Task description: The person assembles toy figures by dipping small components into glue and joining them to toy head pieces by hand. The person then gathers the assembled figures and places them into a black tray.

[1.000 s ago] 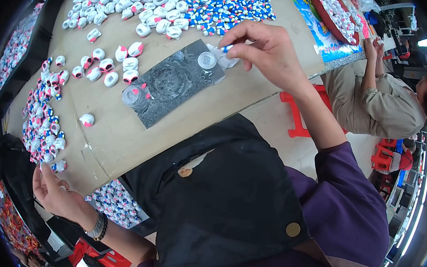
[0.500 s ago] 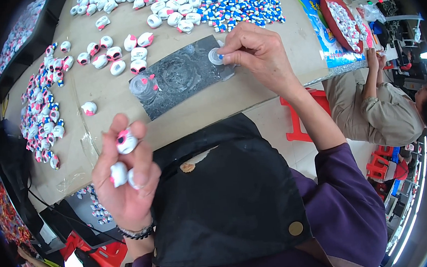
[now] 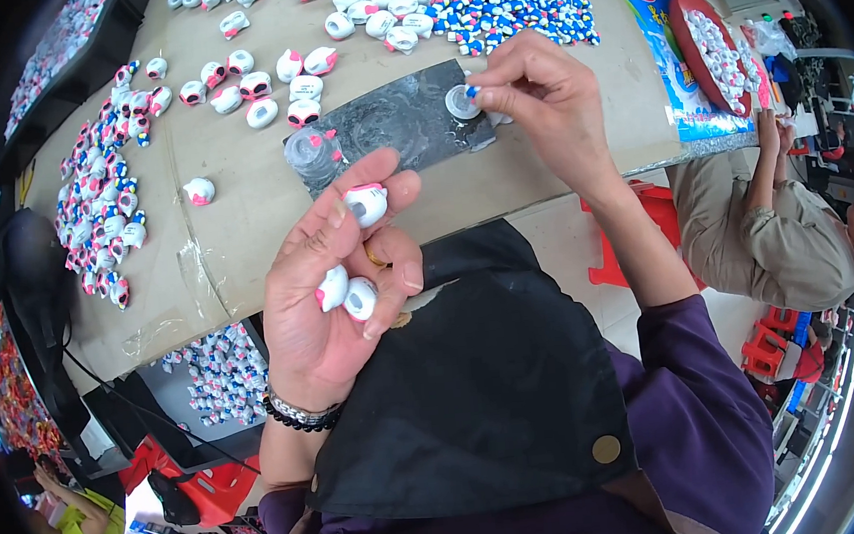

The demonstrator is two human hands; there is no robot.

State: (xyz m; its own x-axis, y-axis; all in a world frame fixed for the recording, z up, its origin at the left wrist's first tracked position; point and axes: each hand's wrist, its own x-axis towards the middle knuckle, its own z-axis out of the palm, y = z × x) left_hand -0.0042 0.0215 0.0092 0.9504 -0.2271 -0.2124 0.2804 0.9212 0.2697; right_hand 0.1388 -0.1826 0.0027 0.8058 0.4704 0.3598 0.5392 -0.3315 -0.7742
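Observation:
My left hand [image 3: 325, 305] is turned palm up, its thumb and fingers round three small white-and-pink figurine heads. One figurine head [image 3: 367, 204] is pinched near the fingertips. The other two, a white one with a pink edge [image 3: 331, 288] and one showing a grey oval [image 3: 360, 298], rest in the palm. My right hand [image 3: 551, 117] pinches a tiny blue-and-white piece [image 3: 473, 93] at the rim of a clear round dish [image 3: 459, 104]. That dish sits on the right end of a dark grey slab [image 3: 385, 120]. Another clear dish [image 3: 308, 151] with pink bits near it is at the left end.
Several loose figurine heads [image 3: 254, 86] lie beyond the slab. Assembled blue-and-white figures [image 3: 98, 228] are heaped at left, and small blue-and-white pieces [image 3: 512, 4] at the back. A red tray [image 3: 689, 30] stands at right, near a seated person [image 3: 775, 225].
My left hand has moved right and up, closer to the slab, still holding the figurine heads. My right hand stays by the clear dish, the blue-and-white piece now showing more plainly. The view has shifted slightly.

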